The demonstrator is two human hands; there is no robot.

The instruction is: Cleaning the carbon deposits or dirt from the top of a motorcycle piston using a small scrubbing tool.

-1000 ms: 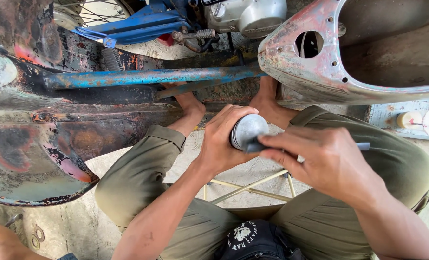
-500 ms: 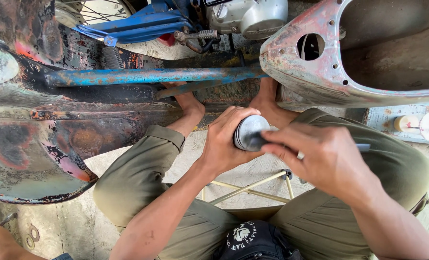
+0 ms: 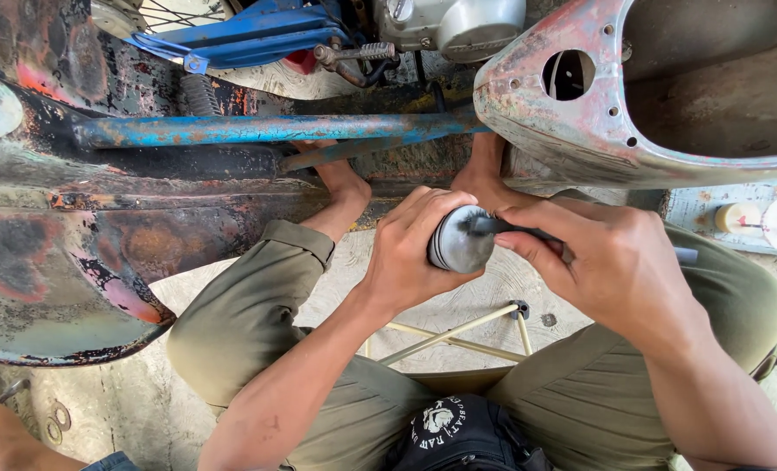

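Head view: left hand (image 3: 410,253) grips a grey metal cylinder (image 3: 460,240); right hand (image 3: 611,262) pinches a dark tool (image 3: 515,229) against it.

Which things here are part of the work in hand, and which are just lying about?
In hand:
left hand
metal cylinder
right hand
thin tool

Lying about:
blue frame tube
rusty body shell
washers
stool legs
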